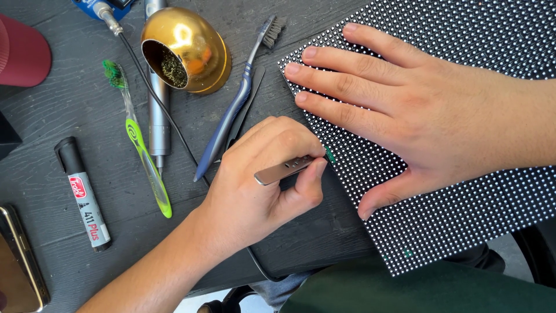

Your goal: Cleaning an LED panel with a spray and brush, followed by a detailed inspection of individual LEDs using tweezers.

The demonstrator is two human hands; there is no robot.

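Observation:
A black LED matrix panel point(463, 35) with rows of small white dots lies on the dark wooden table at the right. My right hand point(428, 110) rests flat on it, palm down, fingers spread and pointing left. My left hand point(255, 185) comes in from the lower left and grips metal tweezers point(284, 170) between thumb and forefinger. The tweezer tips touch the panel's left edge, where a small green part point(329, 154) shows.
Left of the hands lie a blue toothbrush point(231, 110), a green toothbrush point(142, 145), a silver pen-shaped tool point(158, 116) and a black marker point(84, 194). A gold bowl of brass wool point(185, 49), a dark red cup point(23, 52), a phone point(17, 261) and a black cable point(156, 98) are nearby.

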